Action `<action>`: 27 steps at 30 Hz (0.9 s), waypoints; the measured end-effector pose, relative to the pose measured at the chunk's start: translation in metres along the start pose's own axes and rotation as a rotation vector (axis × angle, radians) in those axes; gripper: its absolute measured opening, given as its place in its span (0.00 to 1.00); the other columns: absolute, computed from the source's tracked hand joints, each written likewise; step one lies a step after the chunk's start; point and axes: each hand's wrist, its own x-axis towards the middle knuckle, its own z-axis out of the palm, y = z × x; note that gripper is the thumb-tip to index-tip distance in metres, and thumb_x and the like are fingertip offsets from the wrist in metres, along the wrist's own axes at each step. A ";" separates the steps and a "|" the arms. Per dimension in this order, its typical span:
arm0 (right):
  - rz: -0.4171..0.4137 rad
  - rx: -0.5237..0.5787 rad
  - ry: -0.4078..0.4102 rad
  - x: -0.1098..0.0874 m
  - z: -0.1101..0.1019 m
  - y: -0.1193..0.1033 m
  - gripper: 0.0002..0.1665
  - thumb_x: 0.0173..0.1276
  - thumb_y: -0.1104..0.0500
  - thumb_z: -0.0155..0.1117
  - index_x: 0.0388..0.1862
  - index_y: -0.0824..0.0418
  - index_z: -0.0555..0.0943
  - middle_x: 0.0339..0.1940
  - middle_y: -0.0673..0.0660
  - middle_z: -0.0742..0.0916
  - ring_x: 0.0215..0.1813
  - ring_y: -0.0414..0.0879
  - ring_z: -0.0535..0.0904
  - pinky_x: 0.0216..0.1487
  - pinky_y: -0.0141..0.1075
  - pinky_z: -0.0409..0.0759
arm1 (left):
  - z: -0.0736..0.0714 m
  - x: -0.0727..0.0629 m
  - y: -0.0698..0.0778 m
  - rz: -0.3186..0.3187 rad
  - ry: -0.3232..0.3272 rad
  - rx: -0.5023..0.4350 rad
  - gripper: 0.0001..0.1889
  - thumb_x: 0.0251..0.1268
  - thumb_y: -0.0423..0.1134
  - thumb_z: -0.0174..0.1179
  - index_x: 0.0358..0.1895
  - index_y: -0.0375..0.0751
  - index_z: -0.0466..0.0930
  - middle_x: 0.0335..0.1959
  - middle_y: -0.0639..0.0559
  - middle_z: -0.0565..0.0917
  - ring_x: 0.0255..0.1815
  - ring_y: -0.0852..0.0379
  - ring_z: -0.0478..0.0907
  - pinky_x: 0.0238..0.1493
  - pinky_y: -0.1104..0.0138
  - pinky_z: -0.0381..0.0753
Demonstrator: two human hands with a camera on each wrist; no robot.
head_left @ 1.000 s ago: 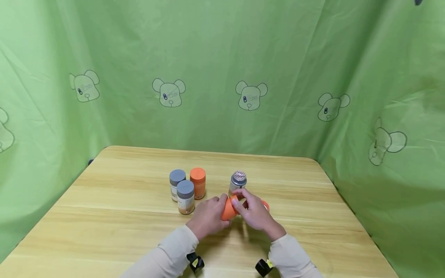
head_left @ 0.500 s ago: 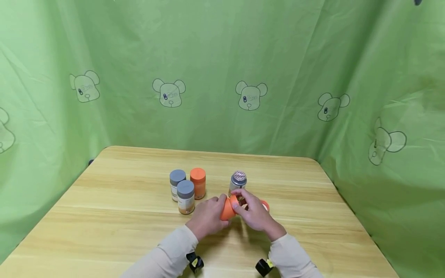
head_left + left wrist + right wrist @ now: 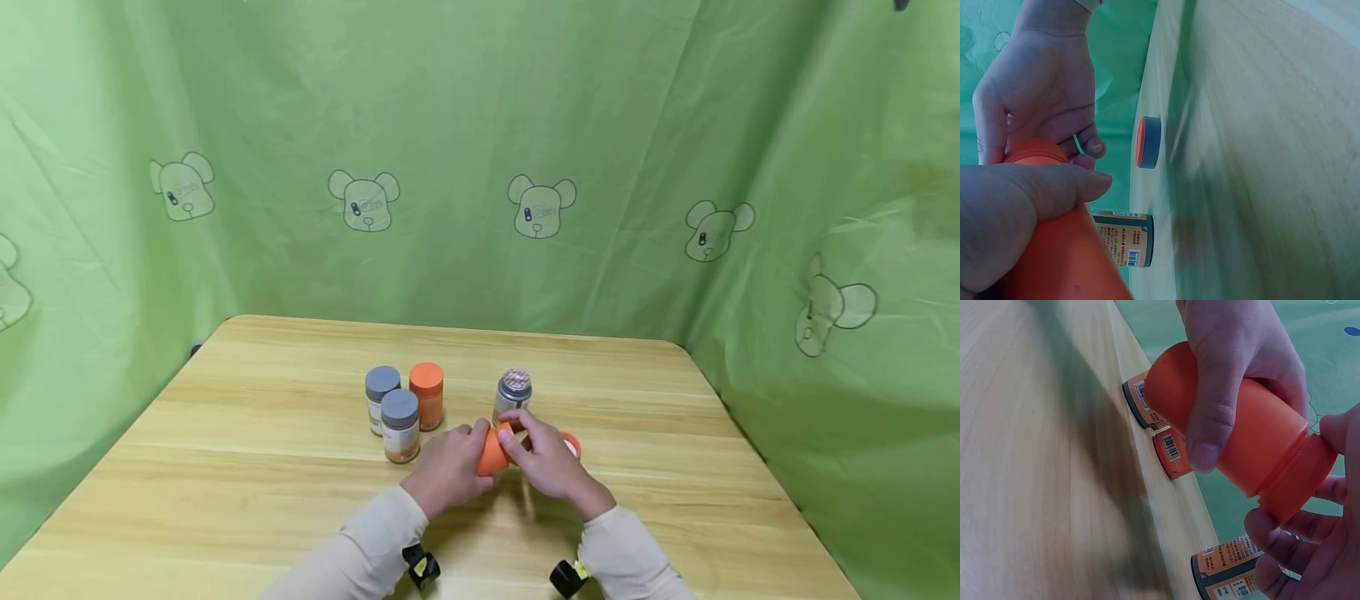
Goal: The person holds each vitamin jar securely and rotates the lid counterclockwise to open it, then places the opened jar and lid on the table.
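My left hand (image 3: pixel 450 467) grips an orange bottle (image 3: pixel 1254 437) round its body, tilted with its neck toward my right hand (image 3: pixel 551 458). The right fingers curl about that neck, the thumb on one side and fingertips on the other, as the right wrist view shows. No lid shows on the neck; the bottle's mouth is hidden behind the right fingers. Just beyond the hands stands a lidless grey-necked bottle (image 3: pixel 513 393) with a patterned seal over its top. An orange-rimmed lid (image 3: pixel 572 443) lies on the table behind the right hand; its side looks grey-blue in the left wrist view.
To the left of the hands, two grey-lidded bottles (image 3: pixel 401 427) and an orange-lidded bottle (image 3: pixel 427 397) stand close together on the wooden table (image 3: pixel 247 417). A green curtain (image 3: pixel 450 275) hangs behind the table and along both sides.
The right thumb and fingers shift slightly over the neck of the orange bottle. The left hand keeps its grip, and the standing bottles and the lid stay in place.
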 end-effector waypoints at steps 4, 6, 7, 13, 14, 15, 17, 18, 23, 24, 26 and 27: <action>-0.026 0.020 -0.014 -0.001 -0.001 0.000 0.21 0.76 0.53 0.51 0.60 0.66 0.72 0.48 0.59 0.81 0.36 0.48 0.78 0.36 0.36 0.77 | 0.001 0.000 0.000 -0.007 -0.006 0.003 0.31 0.48 0.51 0.73 0.53 0.40 0.71 0.32 0.49 0.79 0.26 0.57 0.74 0.24 0.65 0.74; -0.050 0.028 -0.018 -0.001 -0.001 0.000 0.21 0.76 0.54 0.51 0.60 0.66 0.71 0.48 0.60 0.81 0.38 0.50 0.78 0.37 0.36 0.77 | 0.001 0.000 0.000 -0.011 -0.009 -0.001 0.31 0.48 0.51 0.73 0.53 0.40 0.71 0.33 0.49 0.79 0.26 0.57 0.74 0.24 0.65 0.74; -0.067 0.032 -0.021 -0.001 -0.002 0.000 0.21 0.76 0.55 0.51 0.60 0.67 0.71 0.49 0.60 0.81 0.39 0.50 0.78 0.38 0.37 0.78 | 0.000 0.000 0.000 -0.012 -0.009 -0.002 0.32 0.48 0.51 0.73 0.53 0.40 0.71 0.32 0.49 0.79 0.26 0.57 0.74 0.24 0.66 0.74; -0.103 0.035 -0.025 -0.001 -0.002 0.001 0.23 0.76 0.55 0.52 0.62 0.69 0.70 0.50 0.61 0.81 0.41 0.51 0.78 0.38 0.38 0.78 | -0.001 0.000 0.001 -0.011 -0.018 -0.011 0.33 0.49 0.51 0.73 0.55 0.40 0.71 0.33 0.48 0.80 0.26 0.58 0.74 0.25 0.66 0.74; -0.092 0.035 -0.020 -0.001 -0.001 0.001 0.23 0.76 0.55 0.52 0.62 0.68 0.71 0.50 0.60 0.81 0.40 0.51 0.78 0.38 0.38 0.78 | -0.001 0.000 0.001 -0.009 -0.020 -0.012 0.33 0.49 0.51 0.73 0.55 0.40 0.71 0.34 0.49 0.80 0.26 0.58 0.74 0.25 0.66 0.74; -0.082 0.034 -0.014 -0.001 -0.001 0.000 0.22 0.76 0.54 0.52 0.61 0.68 0.71 0.50 0.60 0.81 0.39 0.51 0.78 0.37 0.37 0.78 | -0.001 0.000 0.001 -0.007 -0.020 -0.011 0.32 0.49 0.51 0.73 0.55 0.39 0.71 0.33 0.49 0.80 0.26 0.58 0.74 0.25 0.66 0.74; -0.068 0.034 -0.003 -0.001 -0.001 0.000 0.22 0.76 0.54 0.52 0.60 0.67 0.72 0.49 0.60 0.81 0.37 0.51 0.78 0.35 0.36 0.77 | -0.001 0.000 0.002 -0.005 -0.020 -0.011 0.32 0.49 0.51 0.73 0.55 0.39 0.71 0.33 0.49 0.79 0.26 0.58 0.74 0.25 0.66 0.74; -0.060 0.035 0.002 -0.001 0.000 0.000 0.22 0.76 0.53 0.52 0.60 0.67 0.72 0.49 0.60 0.81 0.37 0.51 0.78 0.34 0.35 0.77 | -0.001 0.000 0.002 -0.005 -0.019 -0.010 0.32 0.49 0.51 0.73 0.54 0.39 0.71 0.33 0.49 0.79 0.26 0.58 0.74 0.25 0.66 0.74; -0.045 0.039 0.002 -0.001 0.001 -0.001 0.21 0.76 0.53 0.51 0.59 0.66 0.73 0.48 0.60 0.81 0.36 0.50 0.78 0.34 0.35 0.77 | -0.001 0.000 0.002 -0.012 -0.018 -0.008 0.32 0.49 0.50 0.73 0.54 0.39 0.71 0.33 0.48 0.79 0.27 0.57 0.74 0.26 0.66 0.74; -0.042 0.040 0.000 -0.001 0.001 -0.001 0.21 0.76 0.53 0.52 0.59 0.66 0.73 0.48 0.60 0.81 0.36 0.50 0.78 0.35 0.36 0.77 | -0.002 0.000 0.002 -0.012 -0.018 -0.005 0.32 0.49 0.51 0.73 0.54 0.39 0.71 0.33 0.49 0.79 0.27 0.57 0.74 0.26 0.65 0.75; -0.044 0.043 -0.004 -0.001 0.001 -0.001 0.20 0.76 0.54 0.52 0.59 0.65 0.73 0.48 0.59 0.81 0.38 0.51 0.77 0.36 0.37 0.77 | -0.001 0.000 0.002 -0.011 -0.017 0.001 0.32 0.49 0.51 0.73 0.54 0.39 0.71 0.33 0.49 0.79 0.26 0.57 0.74 0.25 0.66 0.74; -0.050 0.042 -0.004 -0.001 0.001 -0.001 0.20 0.76 0.54 0.52 0.59 0.65 0.73 0.48 0.59 0.81 0.38 0.51 0.77 0.37 0.38 0.77 | -0.001 0.000 0.002 -0.011 -0.015 0.003 0.32 0.49 0.51 0.73 0.54 0.39 0.71 0.33 0.49 0.80 0.26 0.57 0.74 0.25 0.66 0.74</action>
